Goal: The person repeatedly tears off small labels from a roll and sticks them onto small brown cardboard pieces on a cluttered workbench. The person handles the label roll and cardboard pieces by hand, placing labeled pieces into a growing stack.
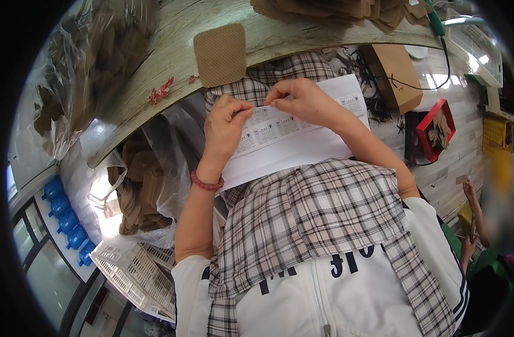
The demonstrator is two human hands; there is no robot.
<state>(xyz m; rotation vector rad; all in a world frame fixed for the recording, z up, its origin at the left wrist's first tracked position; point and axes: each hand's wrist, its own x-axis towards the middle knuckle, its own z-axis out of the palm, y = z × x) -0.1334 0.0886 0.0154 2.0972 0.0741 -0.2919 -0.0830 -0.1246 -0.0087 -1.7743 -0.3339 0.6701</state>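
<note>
Across my lap lies a white sheet of printed labels (276, 130), with rows of small black-and-white stickers near its far edge and blank paper closer to me. My left hand (223, 126), a red bead bracelet at its wrist, pinches the sheet's far edge between thumb and fingers. Just right of it, my right hand (304, 102) is closed in a pinch at the same edge. Whether a single label is lifted between the fingertips is too small to tell. Beyond my hands, a tan textured pad (220, 55) with rounded corners overhangs the table edge.
Brown pieces (335, 10) are piled on the wooden table (184, 19). Plastic bags of brown pieces (141, 185) stand left, above a white crate (136, 272). At right are a cardboard box (393, 78), a red box (436, 130), a cable and another person's hands (469, 194).
</note>
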